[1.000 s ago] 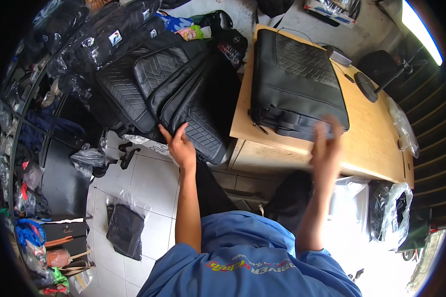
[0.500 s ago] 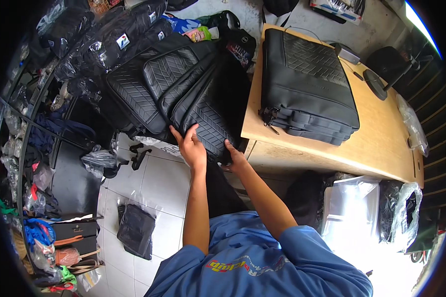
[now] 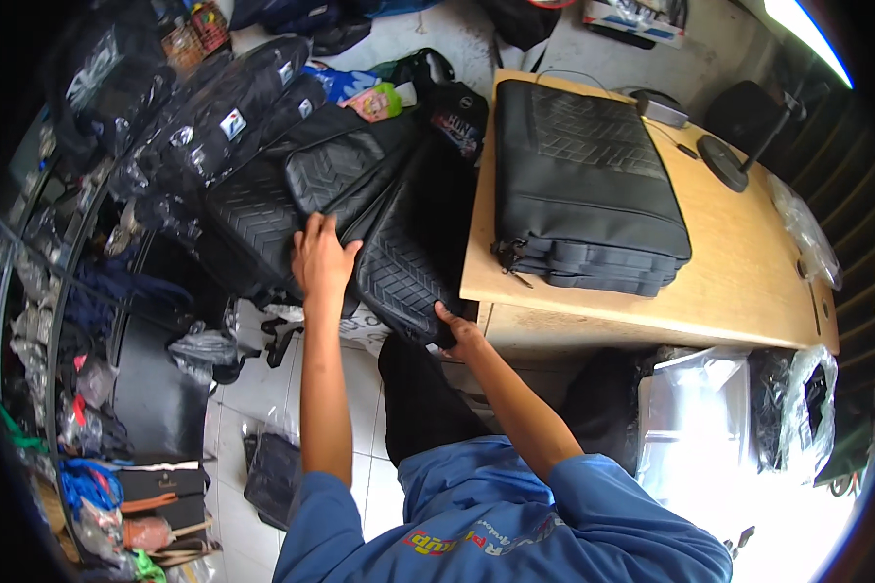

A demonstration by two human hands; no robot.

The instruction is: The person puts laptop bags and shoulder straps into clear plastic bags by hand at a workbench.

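Several black bags with embossed zigzag panels lie fanned out, overlapping, left of the desk. My right hand [image 3: 460,332] grips the lower right corner of the front black bag [image 3: 403,260], thumb on top and the other fingers hidden at its edge. My left hand [image 3: 323,255] rests on the lower end of the middle black bag [image 3: 338,173], its thumb spread toward the front one. It holds nothing that I can see. Beneath them at the left lies another black bag [image 3: 253,219].
A wooden desk [image 3: 739,301] at the right carries a large black bag [image 3: 593,194] and a round-based stand [image 3: 722,163]. Plastic-wrapped bags [image 3: 219,131] are heaped at the back left. A dark packet [image 3: 274,476] lies on the tiled floor, near loaded shelves.
My left hand has left the front bag's edge and moved left onto the middle bag. The front bag has shifted slightly down, with my right hand still at its corner.
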